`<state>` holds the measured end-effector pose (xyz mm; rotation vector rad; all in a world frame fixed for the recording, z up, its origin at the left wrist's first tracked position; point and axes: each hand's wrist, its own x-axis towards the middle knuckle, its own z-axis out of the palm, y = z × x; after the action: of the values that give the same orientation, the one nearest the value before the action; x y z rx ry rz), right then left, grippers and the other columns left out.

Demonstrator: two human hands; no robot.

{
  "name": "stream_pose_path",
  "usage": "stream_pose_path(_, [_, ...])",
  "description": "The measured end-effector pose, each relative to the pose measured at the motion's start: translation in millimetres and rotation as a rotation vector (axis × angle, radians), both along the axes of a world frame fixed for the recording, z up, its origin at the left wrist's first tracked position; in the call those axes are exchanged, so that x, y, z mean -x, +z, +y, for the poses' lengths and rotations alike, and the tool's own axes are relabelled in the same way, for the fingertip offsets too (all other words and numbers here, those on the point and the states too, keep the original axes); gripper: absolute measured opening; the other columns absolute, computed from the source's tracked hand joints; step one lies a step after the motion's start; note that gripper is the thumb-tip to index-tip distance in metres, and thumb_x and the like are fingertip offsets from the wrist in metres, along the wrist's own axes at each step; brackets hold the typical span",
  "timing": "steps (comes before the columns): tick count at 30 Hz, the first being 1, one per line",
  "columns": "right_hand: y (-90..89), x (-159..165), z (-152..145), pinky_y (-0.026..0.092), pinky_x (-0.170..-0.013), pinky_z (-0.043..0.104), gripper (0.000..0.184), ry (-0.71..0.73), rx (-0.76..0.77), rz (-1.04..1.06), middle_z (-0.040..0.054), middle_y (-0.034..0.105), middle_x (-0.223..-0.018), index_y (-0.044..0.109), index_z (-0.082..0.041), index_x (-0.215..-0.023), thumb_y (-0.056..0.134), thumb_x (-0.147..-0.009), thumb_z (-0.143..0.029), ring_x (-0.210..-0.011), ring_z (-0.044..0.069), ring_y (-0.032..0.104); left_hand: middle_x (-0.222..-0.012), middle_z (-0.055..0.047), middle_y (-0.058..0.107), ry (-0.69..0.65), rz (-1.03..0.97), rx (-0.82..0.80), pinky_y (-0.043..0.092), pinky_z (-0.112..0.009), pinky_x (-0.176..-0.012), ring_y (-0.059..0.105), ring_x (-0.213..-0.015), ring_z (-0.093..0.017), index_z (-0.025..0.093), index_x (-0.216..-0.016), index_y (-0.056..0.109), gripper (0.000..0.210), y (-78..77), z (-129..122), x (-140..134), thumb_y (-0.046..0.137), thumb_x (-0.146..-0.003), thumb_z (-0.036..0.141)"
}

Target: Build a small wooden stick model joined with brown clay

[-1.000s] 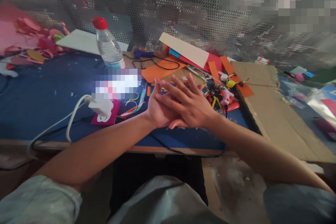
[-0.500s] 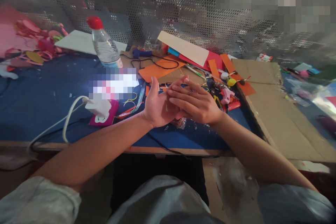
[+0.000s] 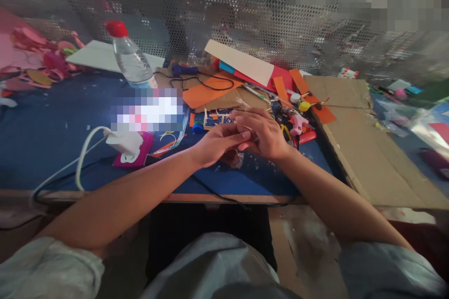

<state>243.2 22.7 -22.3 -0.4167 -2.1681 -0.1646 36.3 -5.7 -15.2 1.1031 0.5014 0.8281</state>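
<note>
Over the middle of the blue table (image 3: 182, 175), my hands meet just above the surface. My left hand (image 3: 222, 142) is curled, its thumb pressed in and its fingers against the fingers of my right hand (image 3: 264, 135). Those right fingers are stretched out and bent loosely over the left ones. The space between the palms is hidden, and no held object shows. Below them lies a small brown thing in clear plastic (image 3: 233, 159). Behind them are a pale strip frame (image 3: 217, 117) and a round blue piece (image 3: 197, 127).
A bottle (image 3: 133, 63) with a red cap stands back left, behind a white plug (image 3: 124, 141) on a purple socket block (image 3: 143, 149). To the right lie a pink glue gun (image 3: 299, 124), orange sheets (image 3: 206, 91) and a cardboard piece (image 3: 372, 154). Loose cables cross the table.
My hands have gone from nearly flat, palm against palm, to a curled clasp. The left thumb, raised before, is now folded down toward the right hand. The view has shifted slightly.
</note>
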Motion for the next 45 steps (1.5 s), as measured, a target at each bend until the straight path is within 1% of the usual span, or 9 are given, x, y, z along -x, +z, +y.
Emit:
stream_pose_path(2, [-2.3, 1.1, 0.6, 0.068, -0.108, 0.055, 0.071, 0.008, 0.009, 0.016, 0.0132, 0.084, -0.141, 0.046, -0.032, -0.168, 0.066, -0.109, -0.066, -0.126, 0.032, 0.084, -0.081, 0.000, 0.066, 0.052, 0.004, 0.025, 0.048, -0.023, -0.060, 0.059, -0.068, -0.009, 0.017, -0.092, 0.076, 0.052, -1.8, 1.4, -1.2, 0.103, -0.079, 0.060])
stream_pose_path(5, [-2.2, 2.3, -2.4, 0.071, -0.102, 0.054, 0.073, -0.072, 0.062, 0.082, 0.0140, 0.081, -0.142, 0.049, -0.033, -0.167, 0.075, -0.106, -0.061, -0.126, 0.033, 0.082, -0.091, -0.002, 0.074, 0.143, -0.050, 0.062, 0.056, -0.024, -0.070, 0.068, -0.079, -0.011, 0.017, -0.093, 0.077, 0.050, -2.2, 2.3, -1.9, 0.105, -0.076, 0.054])
stream_pose_path(9, [1.2, 1.9, -7.1, 0.070, -0.100, 0.052, 0.055, -0.174, 0.077, 0.168, 0.0101, 0.082, -0.134, 0.066, -0.037, -0.155, 0.081, -0.104, -0.051, -0.118, 0.032, 0.083, -0.103, -0.002, 0.078, 0.210, -0.105, 0.107, 0.061, -0.026, -0.079, 0.070, -0.084, -0.012, 0.018, -0.095, 0.078, 0.049, -0.2, 1.8, -1.1, 0.107, -0.073, 0.051])
stream_pose_path(14, [4.9, 3.9, -8.9, 0.071, -0.092, 0.045, 0.037, -0.153, 0.041, 0.195, 0.0084, 0.085, -0.121, 0.076, -0.035, -0.143, 0.079, -0.106, -0.036, -0.110, 0.029, 0.084, -0.094, -0.001, 0.072, 0.230, -0.037, 0.046, 0.058, -0.025, -0.074, 0.067, -0.082, -0.012, 0.019, -0.099, 0.079, 0.043, -0.8, 0.6, -0.6, 0.101, -0.082, 0.052])
stream_pose_path(22, [4.9, 6.6, -9.7, 0.073, -0.097, 0.046, 0.033, -0.121, 0.085, 0.132, 0.0105, 0.083, -0.122, 0.077, -0.031, -0.142, 0.071, -0.110, -0.039, -0.112, 0.028, 0.083, -0.091, -0.003, 0.072, 0.259, 0.055, -0.135, 0.057, -0.026, -0.075, 0.067, -0.084, -0.014, 0.017, -0.104, 0.082, 0.056, 1.4, 0.1, 0.7, 0.097, -0.083, 0.066])
stream_pose_path(27, [4.1, 7.1, -10.5, 0.073, -0.101, 0.046, 0.054, -0.138, 0.126, 0.163, 0.0119, 0.081, -0.134, 0.067, -0.033, -0.159, 0.077, -0.107, -0.043, -0.119, 0.029, 0.082, -0.087, -0.002, 0.071, 0.285, 0.063, -0.128, 0.058, -0.027, -0.077, 0.067, -0.082, -0.014, 0.018, -0.101, 0.084, 0.057, -1.0, 2.1, 0.0, 0.095, -0.083, 0.071])
stream_pose_path(33, [4.5, 5.2, -9.9, 0.073, -0.097, 0.046, 0.035, -0.133, 0.111, 0.146, 0.0099, 0.083, -0.121, 0.077, -0.033, -0.144, 0.072, -0.110, -0.039, -0.112, 0.028, 0.083, -0.082, -0.002, 0.068, 0.279, 0.117, -0.157, 0.054, -0.026, -0.068, 0.062, -0.076, -0.013, 0.017, -0.096, 0.083, 0.063, -3.0, 2.7, 1.6, 0.092, -0.082, 0.078])
stream_pose_path(39, [6.6, 7.1, -11.5, 0.073, -0.095, 0.045, 0.040, -0.111, 0.103, 0.167, 0.0100, 0.083, -0.126, 0.072, -0.033, -0.150, 0.071, -0.110, -0.036, -0.112, 0.027, 0.083, -0.077, -0.002, 0.067, 0.309, 0.152, -0.215, 0.052, -0.028, -0.066, 0.060, -0.072, -0.014, 0.018, -0.092, 0.082, 0.058, 0.6, 0.9, 0.3, 0.093, -0.083, 0.074])
stream_pose_path(45, [0.2, 2.3, -3.1, 0.072, -0.094, 0.047, 0.063, -0.133, 0.214, 0.152, 0.0115, 0.079, -0.130, 0.061, -0.030, -0.158, 0.075, -0.105, -0.060, -0.102, 0.026, 0.079, -0.089, -0.004, 0.076, 0.369, 0.069, -0.244, 0.053, -0.029, -0.075, 0.064, -0.079, -0.014, 0.019, -0.098, 0.085, 0.062, 2.1, 4.2, 0.1, 0.089, -0.083, 0.079])
